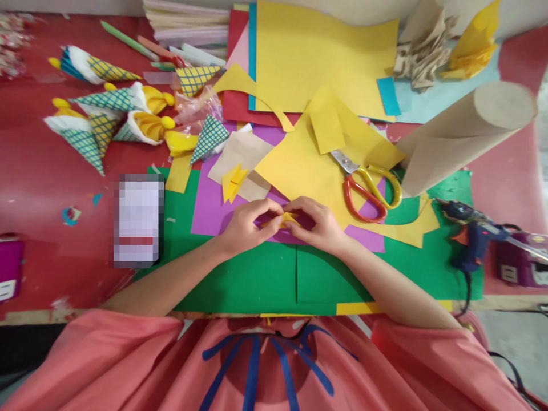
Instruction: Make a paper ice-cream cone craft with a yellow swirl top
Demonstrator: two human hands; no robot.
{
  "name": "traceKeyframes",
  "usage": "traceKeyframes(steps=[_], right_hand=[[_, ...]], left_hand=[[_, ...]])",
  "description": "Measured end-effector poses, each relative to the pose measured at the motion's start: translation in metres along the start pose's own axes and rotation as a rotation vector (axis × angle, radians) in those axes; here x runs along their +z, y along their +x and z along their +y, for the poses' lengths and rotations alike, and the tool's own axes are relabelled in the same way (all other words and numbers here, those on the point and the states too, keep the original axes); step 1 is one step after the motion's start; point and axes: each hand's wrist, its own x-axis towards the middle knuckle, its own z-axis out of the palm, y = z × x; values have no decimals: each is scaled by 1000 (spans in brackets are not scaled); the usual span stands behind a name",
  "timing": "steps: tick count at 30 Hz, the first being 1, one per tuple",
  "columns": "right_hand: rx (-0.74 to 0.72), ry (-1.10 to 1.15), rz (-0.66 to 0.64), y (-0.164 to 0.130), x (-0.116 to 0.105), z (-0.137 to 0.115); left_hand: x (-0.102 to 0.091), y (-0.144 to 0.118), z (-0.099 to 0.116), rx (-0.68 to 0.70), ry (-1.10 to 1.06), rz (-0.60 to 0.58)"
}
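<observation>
Fingers on both sides of yellow paper

Red surface spreads below and either side of fingers; pale wall beyond them; grey floor nearer, well right of them. Lighting bright, fairly even.

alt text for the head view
The left hand and right hand hold a small folded yellow paper over a purple sheet. Metal scissors with red and yellow handles lie to the right, yellow and green checked cones at upper left.
</observation>
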Motion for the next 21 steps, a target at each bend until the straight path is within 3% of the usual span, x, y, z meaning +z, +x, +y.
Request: traceKeyframes(steps=[10,17,21], right_hand=[[5,-12,-74,-1,1,3],[256,229,-8,3,-3,-1],[306,331,-7,3,-5,3]], left_hand=[[1,0,-1,-82,-34,-60],[1,0,0,-203,-228,110],[1,2,0,-238,-278,77]])
